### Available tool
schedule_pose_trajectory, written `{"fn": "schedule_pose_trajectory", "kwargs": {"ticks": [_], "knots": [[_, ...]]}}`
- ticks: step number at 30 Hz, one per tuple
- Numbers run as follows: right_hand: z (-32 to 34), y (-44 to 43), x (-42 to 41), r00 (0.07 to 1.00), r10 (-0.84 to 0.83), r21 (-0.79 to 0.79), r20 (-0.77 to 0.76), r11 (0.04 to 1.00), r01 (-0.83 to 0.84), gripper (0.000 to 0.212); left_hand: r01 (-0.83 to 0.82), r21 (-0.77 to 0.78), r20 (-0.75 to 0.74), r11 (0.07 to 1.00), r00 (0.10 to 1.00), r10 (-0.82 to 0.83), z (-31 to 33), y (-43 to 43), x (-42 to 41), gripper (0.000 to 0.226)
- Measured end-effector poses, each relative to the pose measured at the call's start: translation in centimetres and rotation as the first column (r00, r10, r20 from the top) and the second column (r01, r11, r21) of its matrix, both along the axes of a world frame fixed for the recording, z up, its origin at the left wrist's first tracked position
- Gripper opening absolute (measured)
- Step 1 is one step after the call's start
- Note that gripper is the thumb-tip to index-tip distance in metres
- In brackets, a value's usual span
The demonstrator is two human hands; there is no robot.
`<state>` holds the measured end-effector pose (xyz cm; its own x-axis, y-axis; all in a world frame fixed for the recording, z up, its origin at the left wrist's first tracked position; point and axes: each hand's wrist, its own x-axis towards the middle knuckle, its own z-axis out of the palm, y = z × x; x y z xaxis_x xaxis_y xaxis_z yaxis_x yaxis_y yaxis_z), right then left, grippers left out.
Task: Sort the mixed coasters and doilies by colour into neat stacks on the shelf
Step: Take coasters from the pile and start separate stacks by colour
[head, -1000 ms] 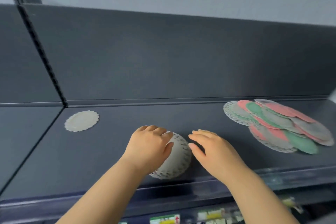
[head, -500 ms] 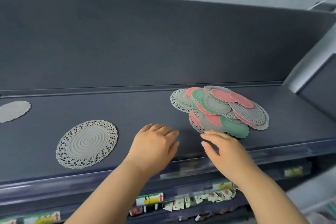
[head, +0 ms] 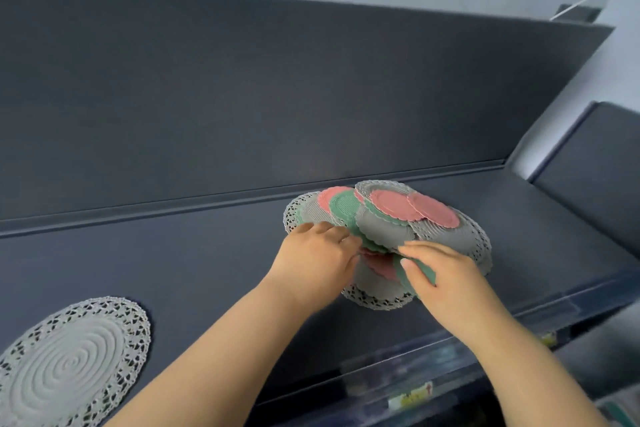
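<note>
A mixed pile [head: 391, 229] of pink, green and grey coasters and lacy grey doilies lies on the dark shelf [head: 207, 253], right of centre. My left hand [head: 317, 258] is at the pile's left edge, fingers curled, with the fingertips hidden under the green and grey pieces. My right hand [head: 443, 274] is at the pile's near edge. Its thumb lies on a green coaster [head: 424, 272] and its fingers reach over the top. A single large grey doily [head: 69, 360] lies flat at the near left.
The shelf has a tall dark back panel [head: 277, 97] and a raised front lip [head: 450, 340]. A slanted side panel [head: 571, 166] closes the right end. Price labels [head: 410, 397] and a lower shelf show beneath the lip.
The view has swung right and closer to the pile. Both hands moved from the bare shelf front onto the pile's near edge and took hold of pieces there. The small left doily is out of view.
</note>
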<state>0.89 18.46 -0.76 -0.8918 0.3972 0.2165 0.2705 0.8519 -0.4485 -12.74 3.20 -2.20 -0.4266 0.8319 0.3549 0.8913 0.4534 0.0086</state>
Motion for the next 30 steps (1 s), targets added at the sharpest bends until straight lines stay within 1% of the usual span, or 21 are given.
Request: {"fn": "schedule_pose_trajectory", "kwargs": {"ticks": [3, 6, 8, 11, 13, 15, 16, 17, 18, 20, 21, 23, 25, 27, 30], "knots": [[0.0, 1.5, -0.7, 1.000, -0.012, -0.020, -0.012, 1.000, 0.012, 0.027, 0.024, -0.012, 0.021, 1.000, 1.000, -0.023, 0.0, 1.1, -0.6, 0.039], [0.5, 3.7, -2.4, 0.999, -0.022, 0.029, -0.041, 0.999, 0.023, 0.027, 0.012, -0.027, 0.005, 1.000, 1.000, -0.012, -0.3, 2.1, -1.4, 0.038], [0.9, 5.1, -3.7, 0.999, -0.012, 0.059, -0.031, 0.998, 0.014, 0.028, -0.008, -0.037, 0.001, 0.999, 1.000, 0.008, -0.5, 2.9, -1.6, 0.037], [1.2, 6.7, -5.4, 0.997, 0.069, 0.092, 0.030, 0.993, -0.071, 0.031, -0.065, -0.052, -0.015, 0.997, 0.998, 0.064, -0.8, 3.7, -1.2, 0.037], [1.1, 7.8, -6.4, 0.987, 0.136, 0.119, 0.081, 0.982, -0.145, 0.035, -0.111, -0.035, -0.015, 0.993, 0.994, 0.110, -0.7, 4.4, -0.9, 0.037], [0.8, 8.8, -7.1, 0.971, 0.194, 0.122, 0.140, 0.970, -0.212, 0.037, -0.177, -0.001, 0.016, 0.984, 0.984, 0.177, -0.8, 5.0, -0.3, 0.035], [0.7, 9.3, -7.3, 0.962, 0.218, 0.128, 0.162, 0.963, -0.239, 0.035, -0.204, 0.017, 0.022, 0.979, 0.979, 0.203, -0.8, 5.3, -0.1, 0.030], [0.6, 9.7, -7.5, 0.956, 0.239, 0.150, 0.171, 0.953, -0.265, 0.032, -0.225, 0.014, 0.016, 0.974, 0.974, 0.225, -0.8, 5.6, 0.3, 0.020], [0.6, 10.1, -7.6, 0.951, 0.259, 0.181, 0.166, 0.940, -0.288, 0.029, -0.245, 0.005, -0.005, 0.969, 0.969, 0.245, -0.9, 5.8, 0.6, 0.015], [0.6, 10.7, -7.8, 0.945, 0.293, 0.240, 0.148, 0.916, -0.322, 0.025, -0.292, -0.034, -0.017, 0.956, 0.957, 0.291, -1.1, 6.1, 1.0, 0.039], [0.6, 10.9, -7.9, 0.942, 0.301, 0.259, 0.151, 0.907, -0.332, 0.023, -0.325, -0.035, -0.007, 0.945, 0.946, 0.325, -1.0, 6.2, 1.4, 0.046], [0.7, 11.2, -8.0, 0.945, 0.296, 0.288, 0.143, 0.900, -0.326, 0.018, -0.363, -0.005, -0.013, 0.932, 0.932, 0.362, -1.0, 6.5, 2.0, 0.048], [1.0, 11.4, -7.9, 0.951, 0.289, 0.283, 0.111, 0.908, -0.308, 0.017, -0.393, 0.039, -0.027, 0.919, 0.919, 0.395, -1.1, 7.0, 2.5, 0.047], [1.1, 11.7, -7.7, 0.949, 0.298, 0.245, 0.108, 0.917, -0.316, 0.020, -0.373, 0.086, -0.080, 0.924, 0.922, 0.380, -1.2, 7.6, 3.0, 0.047], [1.1, 12.1, -7.4, 0.936, 0.341, 0.211, 0.093, 0.912, -0.353, 0.022, -0.281, 0.127, -0.130, 0.951, 0.946, 0.297, -1.1, 8.8, 3.6, 0.034]]}}
